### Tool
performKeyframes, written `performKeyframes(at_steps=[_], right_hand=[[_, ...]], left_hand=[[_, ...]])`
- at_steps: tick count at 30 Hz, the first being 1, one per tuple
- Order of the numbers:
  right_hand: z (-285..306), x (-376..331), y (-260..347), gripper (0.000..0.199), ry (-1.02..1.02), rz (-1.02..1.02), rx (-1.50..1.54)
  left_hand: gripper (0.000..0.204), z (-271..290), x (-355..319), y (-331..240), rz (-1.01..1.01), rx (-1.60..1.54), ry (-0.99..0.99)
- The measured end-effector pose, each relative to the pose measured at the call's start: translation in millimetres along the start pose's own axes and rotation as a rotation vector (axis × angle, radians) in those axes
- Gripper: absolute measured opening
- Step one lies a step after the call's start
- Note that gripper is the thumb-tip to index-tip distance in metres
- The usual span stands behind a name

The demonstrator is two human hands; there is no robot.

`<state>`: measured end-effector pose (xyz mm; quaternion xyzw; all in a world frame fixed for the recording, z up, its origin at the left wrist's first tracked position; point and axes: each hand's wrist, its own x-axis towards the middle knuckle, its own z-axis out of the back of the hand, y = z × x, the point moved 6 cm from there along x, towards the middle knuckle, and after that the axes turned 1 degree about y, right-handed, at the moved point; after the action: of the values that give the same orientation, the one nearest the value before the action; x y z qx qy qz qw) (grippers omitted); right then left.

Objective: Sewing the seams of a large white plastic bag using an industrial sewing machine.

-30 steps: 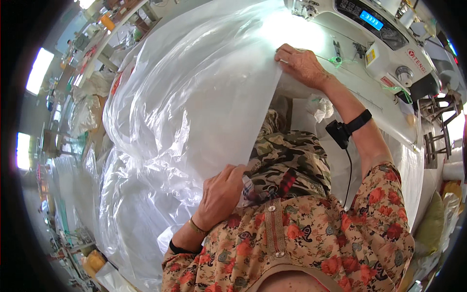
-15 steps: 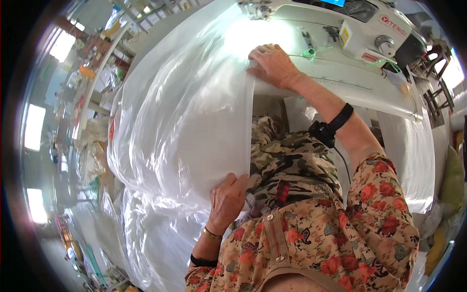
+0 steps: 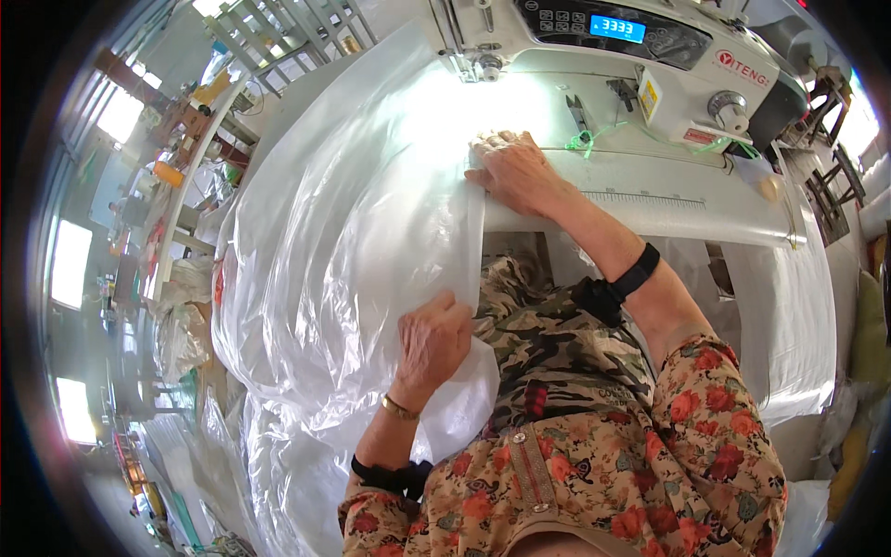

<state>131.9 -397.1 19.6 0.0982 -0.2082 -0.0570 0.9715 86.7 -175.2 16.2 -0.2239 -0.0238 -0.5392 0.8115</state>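
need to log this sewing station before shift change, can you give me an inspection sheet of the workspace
surface: white sewing table, brightly lit beside the sewing machine.
job's things: large clear plastic sheet spread from the machine over the table edge and down past the lap.
clutter: green thread scraps and small snips on the table.
grippers: right hand pressed flat on the sheet's edge at the table; left hand gripping the same edge lower down, fingers curled on it.
cables: black cord running from the right wrist band.
surroundings: more plastic piled on the left; windows, shelves and racks beyond.
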Motion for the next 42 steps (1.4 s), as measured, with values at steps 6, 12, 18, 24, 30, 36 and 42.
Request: performKeyframes(at_steps=[6, 12, 18, 24, 30, 36, 42], right_hand=[[4, 5, 10, 0.044, 0.024, 0.015, 0.030], [4, 1, 5, 0.048, -0.101, 0.010, 0.027], [12, 5, 7, 0.042, 0.076, -0.048, 0.060], [8, 10, 2, 0.040, 0.066, -0.124, 0.160], [4, 6, -12, 0.045, -0.127, -0.110, 0.283], [40, -27, -13, 0.043, -0.472, -0.073, 0.784], [33, -163, 37, 0.044, -0.429, -0.112, 0.717]], left_hand=[[0.014, 18, 49, 11, -0.030, 0.042, -0.080], [0.017, 24, 111, 15, -0.111, 0.013, -0.105], [0.020, 14, 166, 31, -0.106, 0.174, -0.117], [0.021, 12, 194, 40, -0.042, 0.183, -0.162], [0.045, 34, 119, 19, 0.200, -0.654, -0.126], [0.066, 16, -7, 3, 0.054, 0.009, -0.361], [0.067, -35, -112, 37, 0.388, 0.034, -0.383]])
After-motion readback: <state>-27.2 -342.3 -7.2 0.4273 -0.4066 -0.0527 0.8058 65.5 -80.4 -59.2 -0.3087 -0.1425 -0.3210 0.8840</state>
